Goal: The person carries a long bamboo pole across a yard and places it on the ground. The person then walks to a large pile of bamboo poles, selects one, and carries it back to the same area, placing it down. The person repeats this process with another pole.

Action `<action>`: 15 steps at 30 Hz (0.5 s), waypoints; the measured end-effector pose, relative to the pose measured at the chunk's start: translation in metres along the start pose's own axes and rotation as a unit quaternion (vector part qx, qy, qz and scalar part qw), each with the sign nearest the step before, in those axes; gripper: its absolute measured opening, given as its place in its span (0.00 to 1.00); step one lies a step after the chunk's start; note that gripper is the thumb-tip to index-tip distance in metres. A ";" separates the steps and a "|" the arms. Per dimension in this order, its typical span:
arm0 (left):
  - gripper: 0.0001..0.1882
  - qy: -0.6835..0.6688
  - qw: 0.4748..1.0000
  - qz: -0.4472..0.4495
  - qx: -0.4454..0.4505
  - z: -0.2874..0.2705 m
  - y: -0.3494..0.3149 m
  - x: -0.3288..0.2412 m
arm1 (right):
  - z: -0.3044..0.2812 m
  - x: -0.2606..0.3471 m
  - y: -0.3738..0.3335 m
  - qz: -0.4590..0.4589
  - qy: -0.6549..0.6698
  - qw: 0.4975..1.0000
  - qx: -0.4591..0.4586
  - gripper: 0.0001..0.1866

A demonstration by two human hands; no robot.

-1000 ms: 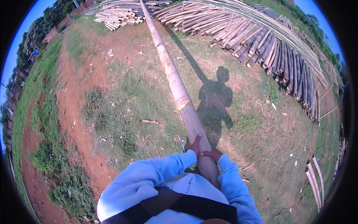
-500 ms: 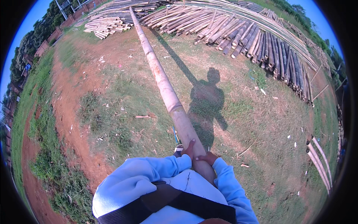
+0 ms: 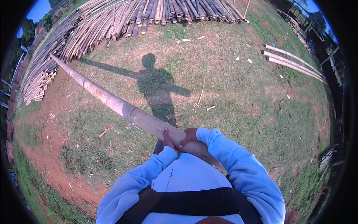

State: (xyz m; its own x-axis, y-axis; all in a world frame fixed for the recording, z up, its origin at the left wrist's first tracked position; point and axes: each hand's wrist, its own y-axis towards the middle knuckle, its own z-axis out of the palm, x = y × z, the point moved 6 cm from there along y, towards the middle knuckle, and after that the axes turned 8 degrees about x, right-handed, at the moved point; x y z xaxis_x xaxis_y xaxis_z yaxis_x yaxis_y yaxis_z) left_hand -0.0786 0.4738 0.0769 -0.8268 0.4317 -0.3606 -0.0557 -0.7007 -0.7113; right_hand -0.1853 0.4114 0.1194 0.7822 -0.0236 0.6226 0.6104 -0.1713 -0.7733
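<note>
A long, thick bamboo pole (image 3: 126, 110) slants across my front, its far end out at the upper left and its near end beside my waist on the right. My left hand (image 3: 169, 140) grips it from the near side, thumb up along its surface. On the far side, my right hand (image 3: 189, 136) is wrapped over the pole, a little closer to its near end. Both hands sit close together just ahead of my belly. The undersides of the fingers are hidden by the pole.
Large stacks of bamboo poles (image 3: 149, 15) lie across the back and far left. A few loose poles (image 3: 294, 65) rest on the grass at the right. Bare red soil (image 3: 48, 149) shows at the left. My shadow (image 3: 156, 82) falls ahead on the grass.
My body has turned to the right, so the stacks and loose poles appear farther left. The bamboo pole now slants more to the left in view. Both hands still hold it.
</note>
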 end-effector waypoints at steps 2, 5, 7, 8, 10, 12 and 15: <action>0.44 0.005 1.000 -0.017 0.022 0.010 0.006 0.007 | -0.009 -0.003 -0.007 -0.055 0.031 0.998 -0.029 0.46; 0.44 0.016 1.000 -0.003 -0.014 0.029 0.018 0.008 | -0.027 -0.022 -0.006 0.002 0.012 1.000 -0.017 0.46; 0.44 -0.010 0.999 0.021 -0.030 0.053 0.030 0.012 | -0.046 -0.034 -0.008 -0.004 0.023 0.999 -0.027 0.47; 0.43 -0.004 0.999 0.032 -0.042 0.066 0.038 0.015 | -0.061 -0.038 -0.007 -0.016 0.014 0.999 -0.026 0.47; 0.43 -0.040 0.994 0.067 -0.070 0.093 0.057 0.021 | -0.091 -0.055 -0.015 -0.032 -0.001 0.997 -0.063 0.48; 0.43 -0.018 0.984 0.101 -0.143 0.119 0.082 0.028 | -0.126 -0.070 -0.026 -0.047 -0.047 0.994 -0.083 0.49; 0.43 0.010 0.965 0.076 -0.249 0.147 0.104 0.052 | -0.166 -0.098 -0.050 -0.057 -0.012 0.998 -0.005 0.49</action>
State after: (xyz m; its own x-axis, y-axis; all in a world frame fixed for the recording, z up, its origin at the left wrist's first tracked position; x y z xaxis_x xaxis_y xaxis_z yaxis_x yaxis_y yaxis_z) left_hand -0.2100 0.3397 0.0726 -0.7927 0.3594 -0.4924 0.3463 -0.3992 -0.8489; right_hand -0.3135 0.2592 0.1170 0.7111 0.0206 0.7028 0.6939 -0.1819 -0.6967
